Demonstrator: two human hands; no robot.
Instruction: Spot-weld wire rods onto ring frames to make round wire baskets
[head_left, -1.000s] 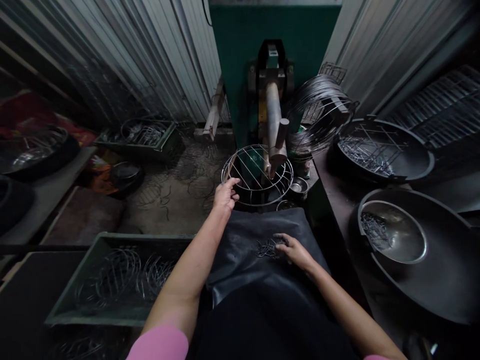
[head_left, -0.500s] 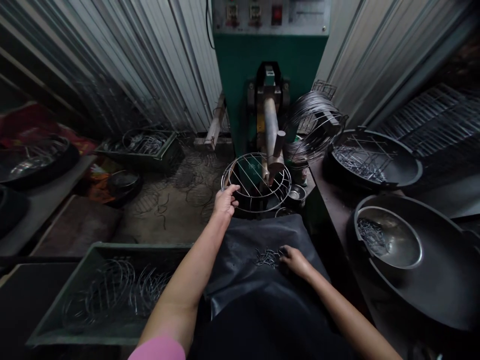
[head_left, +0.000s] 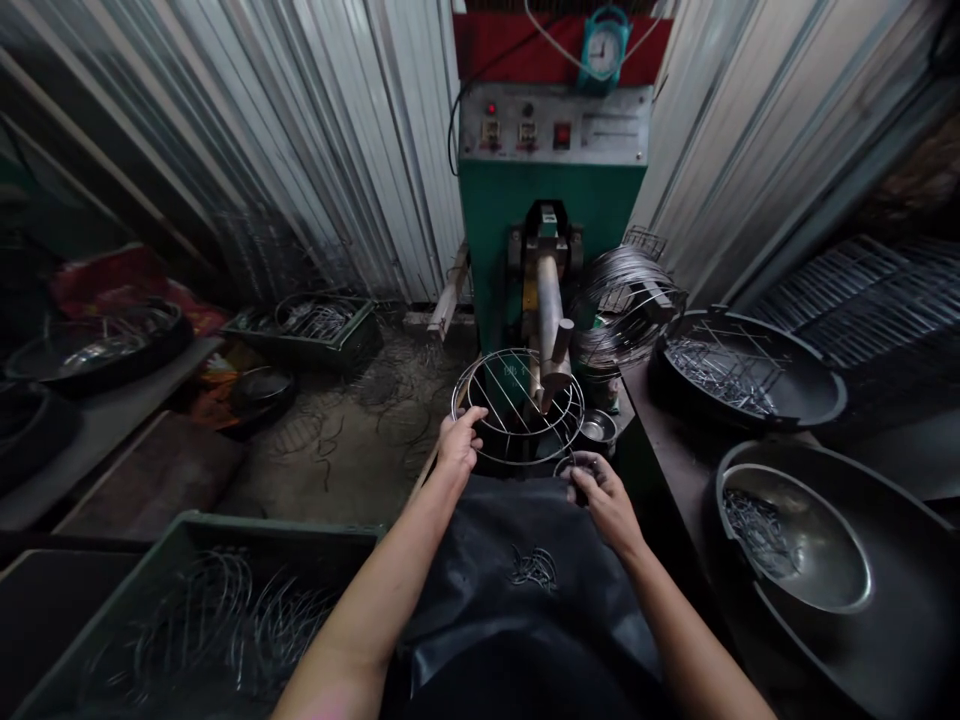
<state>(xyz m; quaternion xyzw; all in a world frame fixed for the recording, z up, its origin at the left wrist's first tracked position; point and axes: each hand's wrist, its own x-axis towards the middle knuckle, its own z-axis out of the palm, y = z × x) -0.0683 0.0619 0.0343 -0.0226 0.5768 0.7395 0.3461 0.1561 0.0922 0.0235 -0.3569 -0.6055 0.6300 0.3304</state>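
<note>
A round wire rack (head_left: 517, 408) rests under the arm of a green welding machine (head_left: 551, 240). My left hand (head_left: 459, 440) grips the rack's near left rim, fingers curled on the wire. My right hand (head_left: 596, 490) is lifted off my lap toward the rack's near right side, fingers pinched on something small that I cannot make out. A small heap of bent wire pieces (head_left: 534, 567) lies on the black apron (head_left: 480, 560) over my lap.
A steel bowl of wire pieces (head_left: 795, 535) sits in a black pan at my right, a second pan (head_left: 750, 370) behind it. Coiled wire (head_left: 626, 300) stands beside the machine. A green crate of wire rings (head_left: 202, 610) is at my left; another crate (head_left: 315, 325) farther back.
My right hand left the wire heap on my lap and moved up toward the rack. The left hand stays on the rack rim. The camera tilted upward, showing the control panel and a clock.
</note>
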